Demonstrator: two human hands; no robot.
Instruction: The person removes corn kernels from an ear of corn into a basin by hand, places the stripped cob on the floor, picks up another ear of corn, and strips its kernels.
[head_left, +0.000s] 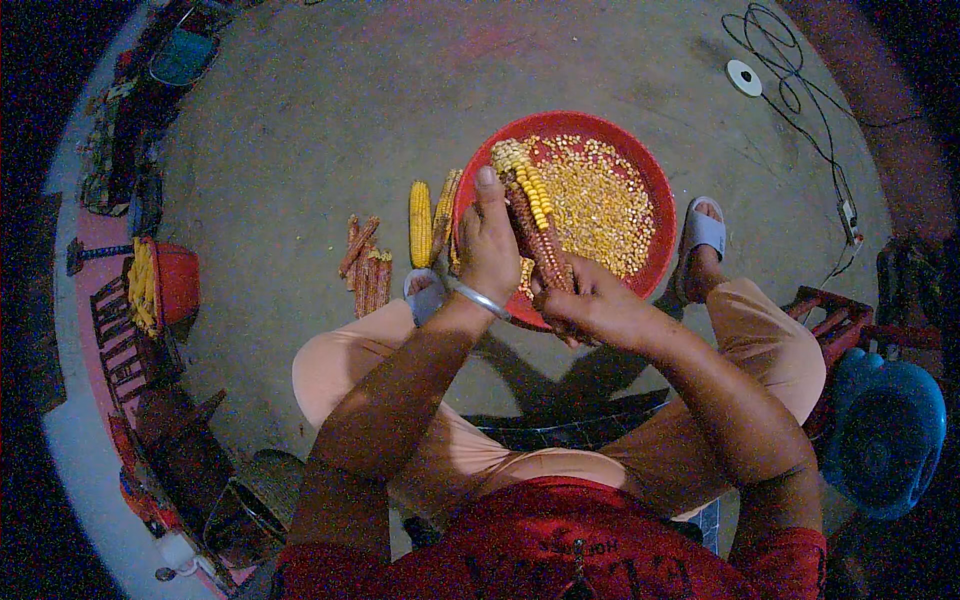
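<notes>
A partly shelled corn cob (536, 232) is held at a slant over a round red basin (670, 225). Yellow kernels run in a strip along its upper right side, pale ones cap its far end, and the rest is bare reddish cob. My left hand (491, 244), with a metal bangle at the wrist, grips its left side, thumb up and fingers mostly hidden. The near end is in my right hand (596, 304), fingers curled around it. Loose kernels (600, 202) cover much of the basin floor. Left of the basin lie unshelled ears of corn (421, 223), one partly behind the rim.
Several bare cobs (371, 270) lie on the concrete floor by my left foot. A red tub (178, 281) heaped with yellow corn is at far left. To the right are a blue plastic seat-like object (885, 435), a red stool (832, 322) and a looped cable (814, 135).
</notes>
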